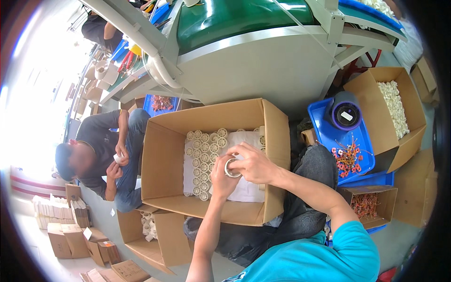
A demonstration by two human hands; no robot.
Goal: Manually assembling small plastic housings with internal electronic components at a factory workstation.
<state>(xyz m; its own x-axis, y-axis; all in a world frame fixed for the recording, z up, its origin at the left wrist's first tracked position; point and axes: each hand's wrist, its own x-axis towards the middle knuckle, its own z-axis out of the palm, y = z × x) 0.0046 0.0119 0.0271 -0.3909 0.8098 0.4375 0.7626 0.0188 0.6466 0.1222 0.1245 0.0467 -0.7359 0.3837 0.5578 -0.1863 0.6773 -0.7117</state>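
Note:
Over an open cardboard box (162,176), both my hands meet at a small white cylindrical plastic part (226,170) whose round open end faces up. Wrapped about its side is my left hand (220,182). My right hand (253,163) has its fingers bent at the part's opening, with fingertips reaching into it; whether they pinch anything inside is hidden. Below, rows of similar round cream-white parts (203,162) stand on a white sheet (251,192) in the box.
A co-worker (96,145) sits at the left, handling a small white piece. At right are a blue tray (323,123) with red-and-orange wired pieces (347,157), a dark round device (346,115) and a carton of white parts (393,108). A green conveyor (239,21) stands ahead.

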